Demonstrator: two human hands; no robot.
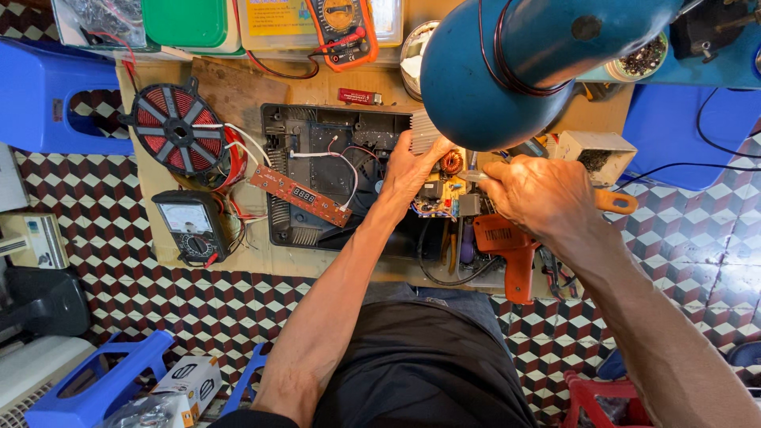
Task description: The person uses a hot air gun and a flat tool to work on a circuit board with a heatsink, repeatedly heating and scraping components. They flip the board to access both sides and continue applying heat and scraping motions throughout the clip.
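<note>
Centre frame: left hand [408, 170] spread flat, fingers on green populated circuit board w/ copper toroid coil [442, 190], apparently steadying it in open black plastic appliance base [317, 135]. Right hand [539, 194] closed round thin metal-tipped tool [473, 176], tip at board's right edge. Upper right: blue lamp shade [507, 63], lighting work. Left: red-copper round coil [170, 127], black analogue meter [190, 226], parked clear.

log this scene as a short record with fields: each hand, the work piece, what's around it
left hand: rests on the circuit board
right hand: grips a slim tool, tip at the board
work piece: opened black appliance casing on a wooden board
left of casing: red coil disc, analog meter
overhead: blue lamp
</note>
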